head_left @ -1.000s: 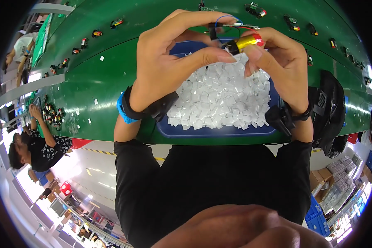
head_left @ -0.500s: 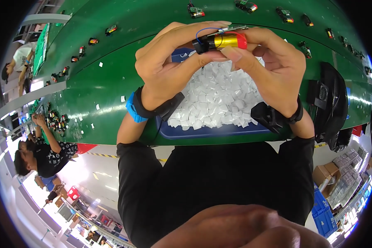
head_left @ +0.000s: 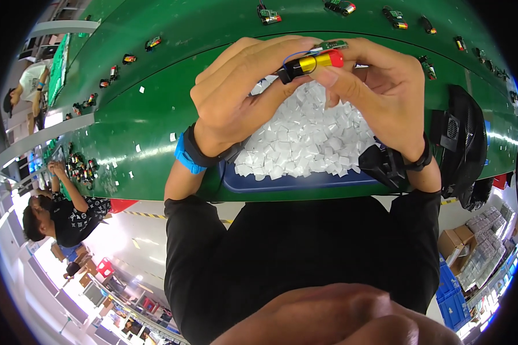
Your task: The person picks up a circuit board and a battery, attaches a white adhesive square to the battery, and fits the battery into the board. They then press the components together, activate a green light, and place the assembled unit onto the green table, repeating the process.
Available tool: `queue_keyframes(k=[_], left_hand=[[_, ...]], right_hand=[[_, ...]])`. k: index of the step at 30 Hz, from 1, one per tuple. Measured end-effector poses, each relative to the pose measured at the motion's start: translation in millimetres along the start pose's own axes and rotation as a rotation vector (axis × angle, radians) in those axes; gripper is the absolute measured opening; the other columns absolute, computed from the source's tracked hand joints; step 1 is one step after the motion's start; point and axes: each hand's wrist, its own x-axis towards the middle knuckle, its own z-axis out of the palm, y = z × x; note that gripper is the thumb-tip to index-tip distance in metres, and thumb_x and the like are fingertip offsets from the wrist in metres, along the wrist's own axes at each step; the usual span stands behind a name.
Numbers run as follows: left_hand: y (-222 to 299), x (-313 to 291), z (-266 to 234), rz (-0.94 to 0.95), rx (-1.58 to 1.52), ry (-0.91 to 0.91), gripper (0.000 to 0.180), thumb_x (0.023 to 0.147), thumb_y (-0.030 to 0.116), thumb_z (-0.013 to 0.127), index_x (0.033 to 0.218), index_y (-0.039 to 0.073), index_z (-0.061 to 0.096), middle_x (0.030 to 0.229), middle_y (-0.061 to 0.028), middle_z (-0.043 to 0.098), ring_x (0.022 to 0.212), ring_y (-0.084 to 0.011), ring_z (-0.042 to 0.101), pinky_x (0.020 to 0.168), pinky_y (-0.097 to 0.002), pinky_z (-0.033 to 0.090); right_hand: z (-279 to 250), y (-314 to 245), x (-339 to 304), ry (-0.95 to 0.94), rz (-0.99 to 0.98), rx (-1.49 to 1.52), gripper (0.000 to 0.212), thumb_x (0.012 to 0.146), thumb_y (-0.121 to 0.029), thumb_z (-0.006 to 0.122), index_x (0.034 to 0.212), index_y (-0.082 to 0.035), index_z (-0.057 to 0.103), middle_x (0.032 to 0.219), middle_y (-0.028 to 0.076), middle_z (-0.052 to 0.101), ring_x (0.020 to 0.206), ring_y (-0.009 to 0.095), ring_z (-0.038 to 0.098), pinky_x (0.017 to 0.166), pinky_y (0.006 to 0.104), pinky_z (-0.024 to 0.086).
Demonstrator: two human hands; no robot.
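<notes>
Between both hands I hold a battery assembly (head_left: 315,64): a yellow cell with a red end and a black end, wired to a small green circuit board (head_left: 331,46). My left hand (head_left: 244,83) grips its black end, the thumb below and the fingers along the top. My right hand (head_left: 380,86) pinches the red end, with the thumb underneath. A blue wire and a dark wire arch over the cell. Below the hands, a blue tray (head_left: 305,183) holds a heap of small white pieces (head_left: 305,135).
Similar battery assemblies (head_left: 341,7) lie spaced along the far side of the green table (head_left: 155,115). A black bag (head_left: 465,129) lies at right. On the left, a co-worker (head_left: 63,215) reaches toward a pile of assemblies (head_left: 80,167). White scraps dot the tabletop.
The battery assembly has tilted, its black end now lower, and more of the green board's face shows. Both hands have shifted slightly downward while keeping hold.
</notes>
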Motion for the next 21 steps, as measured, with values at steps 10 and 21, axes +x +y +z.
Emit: queue_keyframes(k=[10, 21], left_hand=[[-2.8, 11.5, -11.4, -0.937, -0.754, -0.136, 0.029, 0.095, 0.011, 0.069, 0.118, -0.007, 0.065, 0.091, -0.0106, 0.07, 0.071, -0.0144, 0.067, 0.06, -0.0264, 0.059], [-61.4, 27.5, -26.5, -1.088, -0.682, -0.424, 0.023, 0.095, 0.017, 0.072, 0.108, -0.002, 0.068, 0.097, -0.0072, 0.07, 0.08, -0.0116, 0.066, 0.062, -0.026, 0.055]], right_hand=[[-16.2, 14.5, 26.2, 0.053, -0.294, -0.58, 0.029, 0.082, -0.002, 0.081, 0.109, 0.002, 0.07, 0.086, 0.007, 0.066, 0.071, 0.009, 0.064, 0.058, 0.0201, 0.05], [-11.0, 17.4, 17.1, 0.083, -0.233, -0.628, 0.037, 0.086, -0.009, 0.079, 0.121, -0.004, 0.068, 0.094, 0.006, 0.07, 0.073, 0.012, 0.066, 0.062, 0.0232, 0.053]])
